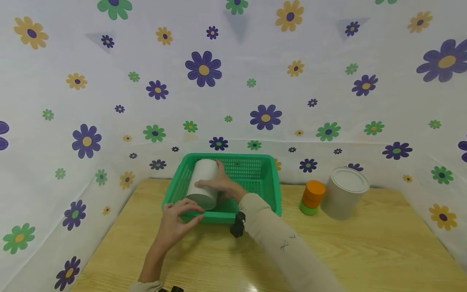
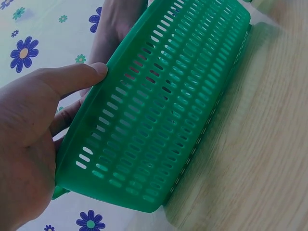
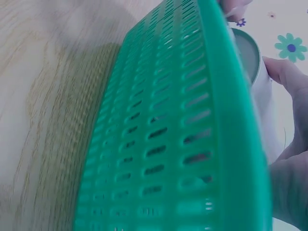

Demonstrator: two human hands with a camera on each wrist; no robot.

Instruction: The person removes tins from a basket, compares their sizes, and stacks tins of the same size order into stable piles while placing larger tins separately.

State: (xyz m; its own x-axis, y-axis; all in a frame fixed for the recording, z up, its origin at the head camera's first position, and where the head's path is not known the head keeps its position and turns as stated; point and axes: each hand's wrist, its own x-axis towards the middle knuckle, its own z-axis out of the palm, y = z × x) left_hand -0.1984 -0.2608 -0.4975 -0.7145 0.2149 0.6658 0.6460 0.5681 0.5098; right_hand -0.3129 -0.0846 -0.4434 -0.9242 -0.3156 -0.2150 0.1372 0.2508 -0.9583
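A white cylindrical can lies tilted inside the green plastic basket, toward its left side, with its grey end facing the front rim. My right hand grips this can from the right, thumb across its top side; the other fingers are partly hidden behind it. In the right wrist view, the can shows just past the basket's rim. At the front left corner, my left hand holds the basket's rim. The left wrist view shows a fingertip on the rim, with other fingers of the left hand behind it.
To the right of the basket, an orange and green stack of round pieces stands beside a larger white lidded can. All rest on a wooden table. A flower-patterned white sheet hangs behind and at the sides.
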